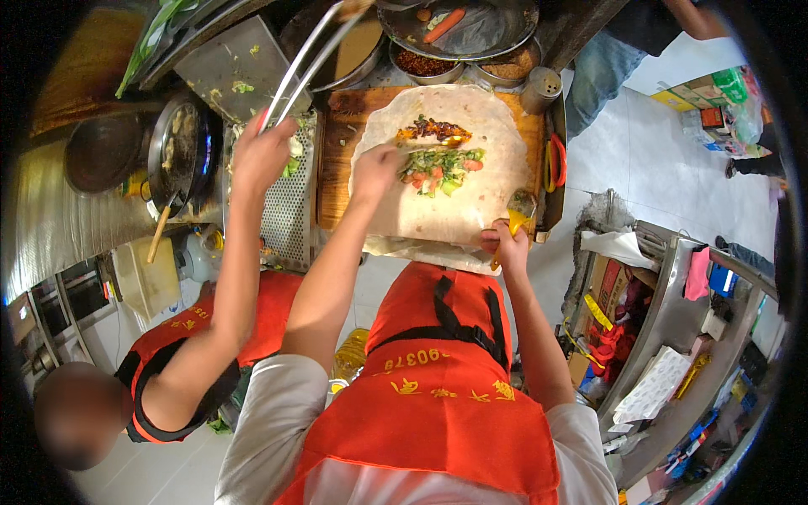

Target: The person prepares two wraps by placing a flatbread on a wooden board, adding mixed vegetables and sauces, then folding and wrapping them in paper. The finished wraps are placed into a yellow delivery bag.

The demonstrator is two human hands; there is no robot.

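Observation:
A large pale flatbread [404, 210] lies over a wooden board [334, 194]. On it sit chopped green leaves with tomato pieces [441, 172], and a dark red-orange sauced filling [433, 130] just beyond them. My left hand [376, 174] is closed over the bread, left of the fillings. A thin streak runs from its fingertips between the two fillings, too blurred to name. By the bread's near right corner, my right hand [507, 244] grips a yellow-handled tool [517, 222], its darker head resting over the bread's edge. The exact kind of this tool is unclear.
At my left, a co-worker's hand [261, 158] holds metal tongs [305, 71] above a perforated metal tray [289, 210]. Bowls of chili [427, 64] and a wide pan [459, 49] stand behind the board. A shaker [540, 89] is at its far right corner; a wok [181, 156] sits farther left.

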